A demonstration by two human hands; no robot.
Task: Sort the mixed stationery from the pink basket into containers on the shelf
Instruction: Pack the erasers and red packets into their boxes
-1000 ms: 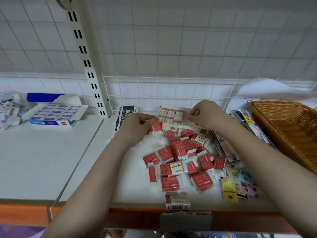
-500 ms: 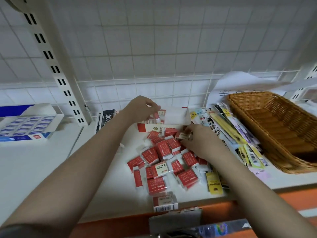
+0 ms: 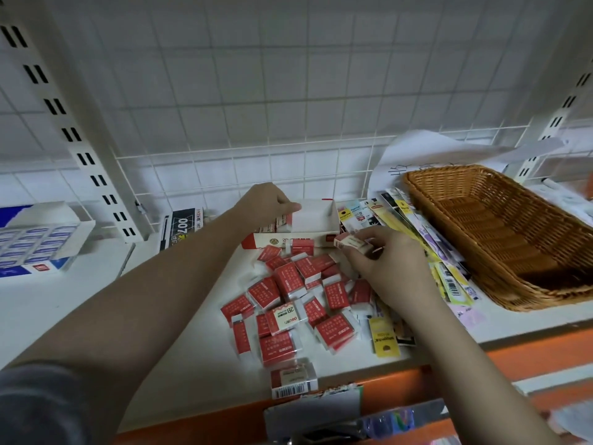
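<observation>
- Since half a second ago the right hand (image 3: pixel 390 268) has lifted from the pile and now pinches one red eraser (image 3: pixel 351 244) between thumb and fingertips, just in front of the open red-and-white box (image 3: pixel 316 216).
- Head view: the left hand (image 3: pixel 268 203) has stayed at the box's left end; its fingers are curled over erasers already standing inside, though I cannot tell if it grips one or only presses.
- Most of the box is empty and white, so I judge that the filling has only begun.
- Many loose erasers (image 3: pixel 288 303) lie in a heap on the shelf (image 3: pixel 179 364), near the front edge.
- Beside them, flat packets (image 3: pixel 414 226) lean against a wicker basket (image 3: pixel 500 232); the pink basket is not in view.
</observation>
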